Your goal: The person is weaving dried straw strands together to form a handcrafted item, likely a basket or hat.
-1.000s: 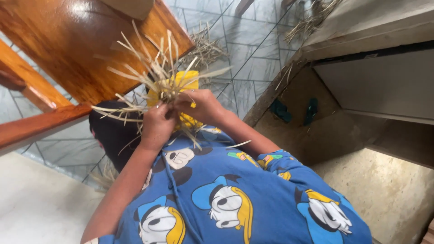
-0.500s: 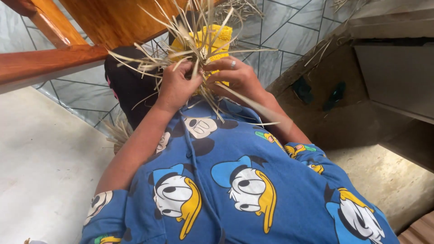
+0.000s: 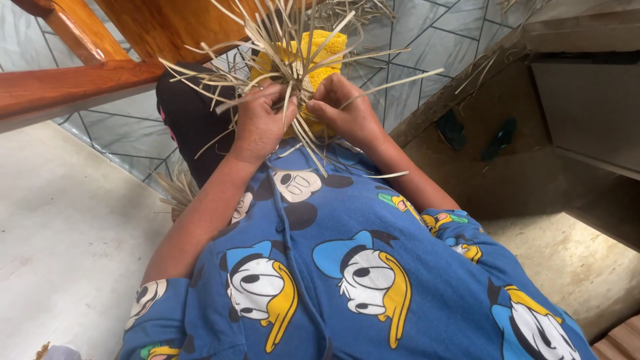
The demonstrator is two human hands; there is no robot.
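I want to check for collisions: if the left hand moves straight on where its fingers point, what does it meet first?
Probably the straw strips that the left hand already pinches; past them the yellow piece, though depth is unclear.

strips (image 3: 287,60): pale straw, held in both hands, fanning out above them
cloth (image 3: 321,57): bright yellow, knitted-looking texture, just behind the right hand (image 3: 343,107) and left hand (image 3: 260,120)
shirt (image 3: 347,267): blue, printed with white-and-yellow cartoon duck heads, below the hands
dark bundle (image 3: 190,120): black with a touch of pink, left of the left hand
wooden frame (image 3: 80,77): reddish-brown, glossy, above and left of the hands
tiled floor (image 3: 440,33): grey-blue with dark lines, beyond the hands
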